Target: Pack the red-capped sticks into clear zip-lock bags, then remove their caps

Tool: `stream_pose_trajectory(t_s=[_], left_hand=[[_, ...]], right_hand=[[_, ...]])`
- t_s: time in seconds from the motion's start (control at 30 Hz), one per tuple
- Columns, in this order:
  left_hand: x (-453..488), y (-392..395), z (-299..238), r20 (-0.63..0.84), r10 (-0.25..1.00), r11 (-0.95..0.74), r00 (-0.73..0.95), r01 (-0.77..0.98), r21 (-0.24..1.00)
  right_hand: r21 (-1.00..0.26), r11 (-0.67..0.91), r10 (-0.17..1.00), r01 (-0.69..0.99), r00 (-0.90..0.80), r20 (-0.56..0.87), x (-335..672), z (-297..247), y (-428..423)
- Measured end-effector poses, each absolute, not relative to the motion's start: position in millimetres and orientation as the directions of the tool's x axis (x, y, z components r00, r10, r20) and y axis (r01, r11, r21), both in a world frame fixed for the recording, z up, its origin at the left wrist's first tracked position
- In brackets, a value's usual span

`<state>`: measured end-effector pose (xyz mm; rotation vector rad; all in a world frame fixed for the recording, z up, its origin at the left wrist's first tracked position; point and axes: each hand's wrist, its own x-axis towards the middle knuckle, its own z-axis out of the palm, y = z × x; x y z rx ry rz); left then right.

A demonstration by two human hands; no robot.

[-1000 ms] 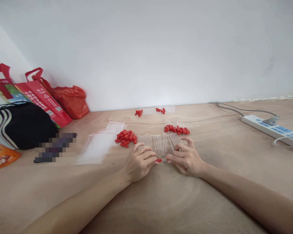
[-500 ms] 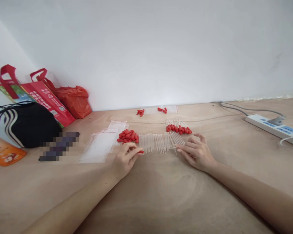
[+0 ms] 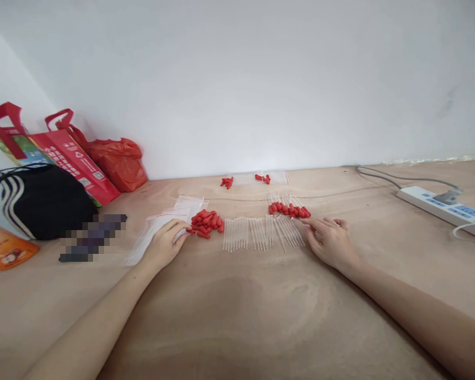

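My left hand is at the left edge of a heap of red rubber dropper bulbs, its thumb and fingers closed on one red bulb. Under and behind that hand lie clear zip bags. A row of clear glass dropper tubes lies side by side on the wooden table, right of the heap. My right hand is at the row's right end, fingers pinching a thin glass tube that is partly hidden. Just behind, several tubes fitted with red bulbs lie together.
Near the wall lie more small red bulbs and a clear bag. Red shopping bags, a black drawstring bag and an orange packet stand at left. A white power strip with cables is at right.
My left hand has moved left from the row's near end to the left side of the bulb heap. My right hand has shifted slightly right, away from the row.
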<state>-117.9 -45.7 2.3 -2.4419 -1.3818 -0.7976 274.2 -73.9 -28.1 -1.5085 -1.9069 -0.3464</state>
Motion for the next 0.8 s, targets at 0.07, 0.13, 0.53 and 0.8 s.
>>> stream_pose_trajectory(t_s=[0.07,0.13,0.53,0.8], left_hand=[[-117,-45,-1,0.55,0.734,-0.525,0.399,0.847,0.087],[-118,-44,-2,0.554,0.741,-0.511,0.379,0.853,0.1],[-65,-67,17,0.608,0.633,-0.637,0.479,0.769,0.057],[39,-57,15,0.21,0.621,-0.774,0.755,0.633,0.019]], right_hand=[[-0.202,0.269,0.769,0.942,-0.083,0.634,274,-27,-74],[-0.213,0.245,0.786,0.946,-0.065,0.614,274,-27,-74],[-0.182,0.181,0.807,0.966,-0.04,0.589,273,-28,-69],[-0.166,0.284,0.82,0.944,-0.149,0.553,270,-29,-72]])
